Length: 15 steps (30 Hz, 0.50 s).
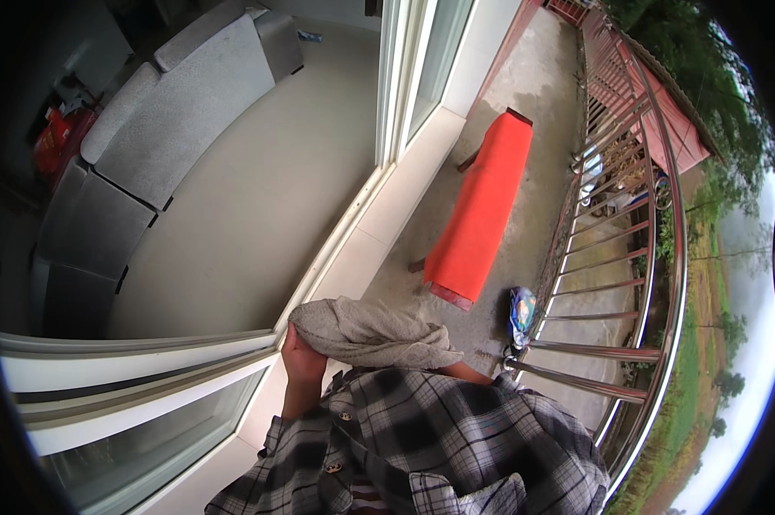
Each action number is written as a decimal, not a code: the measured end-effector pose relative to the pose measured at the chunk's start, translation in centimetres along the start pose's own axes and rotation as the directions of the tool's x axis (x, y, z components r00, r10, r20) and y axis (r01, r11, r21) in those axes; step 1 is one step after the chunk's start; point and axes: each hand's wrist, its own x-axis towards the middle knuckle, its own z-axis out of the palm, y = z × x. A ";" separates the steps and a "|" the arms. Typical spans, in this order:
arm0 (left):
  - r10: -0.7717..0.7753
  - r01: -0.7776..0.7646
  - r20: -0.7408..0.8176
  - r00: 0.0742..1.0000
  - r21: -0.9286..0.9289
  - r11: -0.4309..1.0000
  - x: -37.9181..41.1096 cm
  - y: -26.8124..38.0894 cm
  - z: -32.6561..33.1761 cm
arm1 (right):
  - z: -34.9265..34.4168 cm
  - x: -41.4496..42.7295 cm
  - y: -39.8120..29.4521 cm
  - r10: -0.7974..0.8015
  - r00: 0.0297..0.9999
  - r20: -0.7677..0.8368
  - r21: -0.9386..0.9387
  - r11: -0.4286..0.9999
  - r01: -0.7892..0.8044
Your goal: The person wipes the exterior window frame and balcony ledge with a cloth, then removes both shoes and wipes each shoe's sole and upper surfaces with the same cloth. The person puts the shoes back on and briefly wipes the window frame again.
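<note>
A crumpled grey-beige cloth (374, 331), apparently a towel, lies bunched in front of my chest. My left hand (304, 354) grips its left end, with the thumb up along the edge. The cloth covers my right hand, so only the forearm shows at its right end. Just beyond the cloth is the white window frame with its sill (342, 264), the sashes standing apart. To the right of the sill, a narrow bench draped in a red cloth (484, 206) stands on the concrete floor.
A metal railing (677, 270) curves along the right side. At its foot lies a blue plastic bag (521, 312). Through the window opening a grey sofa (181, 109) and a red bag (52, 138) are visible indoors. A glass sash (162, 431) borders the lower left.
</note>
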 end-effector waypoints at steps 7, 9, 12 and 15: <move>0.007 -0.004 -0.103 0.995 0.029 1.000 -0.5 2.6 -2.3 | 0.9 2.1 5.7 0.060 0.996 -0.064 -0.056 0.996 -0.063; -0.003 0.017 -0.231 0.973 0.060 0.998 -0.9 2.7 -3.0 | -0.4 0.9 10.3 0.206 0.956 -0.207 -0.010 0.977 -0.212; -0.004 0.029 -0.337 0.942 0.069 0.997 -2.3 3.1 -4.0 | -3.2 -1.2 13.4 0.511 0.794 -0.330 0.170 0.860 -0.482; -0.092 0.122 -0.326 0.941 0.075 0.990 -2.4 3.2 -4.3 | -4.1 -4.3 14.8 0.686 0.599 -0.413 0.403 0.727 -0.556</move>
